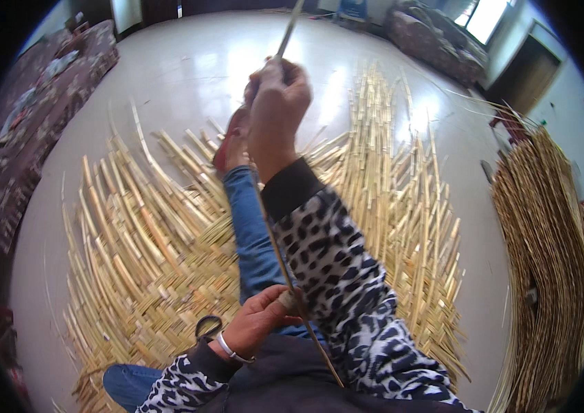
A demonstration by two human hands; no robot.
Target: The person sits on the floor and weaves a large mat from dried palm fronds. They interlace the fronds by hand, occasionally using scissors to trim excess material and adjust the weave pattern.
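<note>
A long, thin reed strip (271,237) runs slantwise from above my raised right hand down to my lap. My right hand (278,103) is stretched far forward, its fingers closed around the strip's upper part. Low in front of my body, my left hand (264,316) pinches the same strip; a wrap, perhaps tape, covers one digit. Under my legs lies a partly woven reed mat (189,296), its weave tight near me. Loose reed ends (371,131) fan outward from its far side. Beside my left wrist rests a black loop (208,325), perhaps a scissors handle.
At the right stands a tall stack of folded or rolled woven mats (543,255). A patterned sofa (24,117) lines the left side, and another sofa (436,41) sits at the far right. My outstretched leg (245,220) crosses the mat. Smooth pale floor (189,62) surrounds it.
</note>
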